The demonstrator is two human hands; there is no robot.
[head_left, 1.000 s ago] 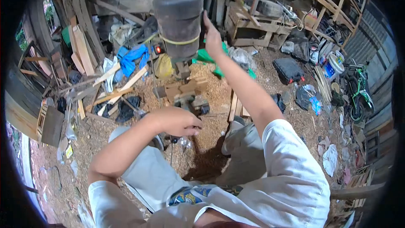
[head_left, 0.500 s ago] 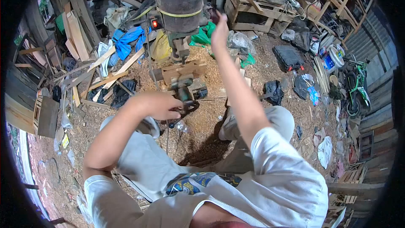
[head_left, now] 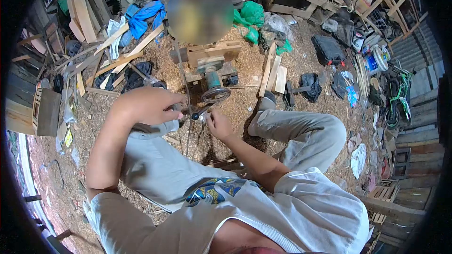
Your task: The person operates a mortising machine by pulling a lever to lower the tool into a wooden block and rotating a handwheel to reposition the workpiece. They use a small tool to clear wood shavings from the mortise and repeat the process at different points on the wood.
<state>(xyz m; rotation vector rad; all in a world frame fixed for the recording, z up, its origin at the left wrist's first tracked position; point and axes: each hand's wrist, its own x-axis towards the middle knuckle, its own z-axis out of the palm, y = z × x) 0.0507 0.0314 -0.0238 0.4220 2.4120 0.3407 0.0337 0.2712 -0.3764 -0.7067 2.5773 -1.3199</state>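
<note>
Seated low on the sawdust floor (head_left: 226, 160), knees apart, facing a small machine. Left hand (head_left: 148, 106) clenched, grip apparently closed on the inner end of the crank handle (head_left: 188, 113), a thin dark rod ending in a round black knob (head_left: 194, 116). Right hand (head_left: 217, 123) just beside that knob, fingertips drawn together as if pinching something small; impossible to tell whether anything is actually held there. Crank handle low in front of the lap, just below the handwheel (head_left: 215, 95), a dark spoked metal ring at the foot of a teal-painted cast column (head_left: 213, 79). Above that, pale raw wood blocks (head_left: 207, 52) stacked square across the machine, rough-sawn and unpainted. Judging by the hands, a stage of fitting or adjusting at the handle, with no cutting under way. Any next move likely to call for a steady hold with the left while the right works finely at the knob end, keeping clear of the thin cord (head_left: 188, 136) hanging past it. Around: short light planks (head_left: 273, 73) lying side by side, a crumpled blue cloth (head_left: 146, 16), glossy green bags (head_left: 249, 14), a hard black case (head_left: 328, 49).
</note>
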